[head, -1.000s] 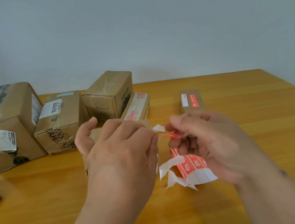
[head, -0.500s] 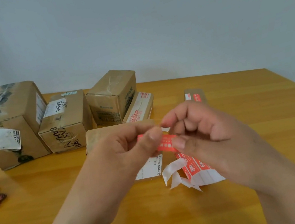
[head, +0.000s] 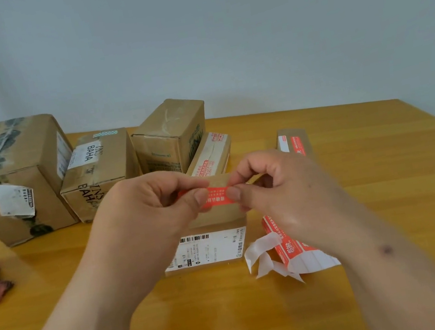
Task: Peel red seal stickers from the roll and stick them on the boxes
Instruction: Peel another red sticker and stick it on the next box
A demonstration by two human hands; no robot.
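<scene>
Red seal sticker (head: 217, 197) held stretched between both hands, clear of the worktop (head: 389, 192). Left hand (head: 149, 214) pinches its left end between thumb and forefinger; right hand (head: 275, 186) pinches the right end likewise. Long axis runs side to side, hand to hand, face toward the camera. Directly beyond and below the hands lies the flat box (head: 214, 217) with the white shipping label (head: 207, 248) on its near part — both hands about equally near, the sticker apparently above its far portion. Sticker roll (head: 297, 246) rests on the worktop under the right wrist, loose white backing (head: 261, 256) trailing left. Judgement: the next move is straight down onto the box — keep it taut to avoid creasing.
</scene>
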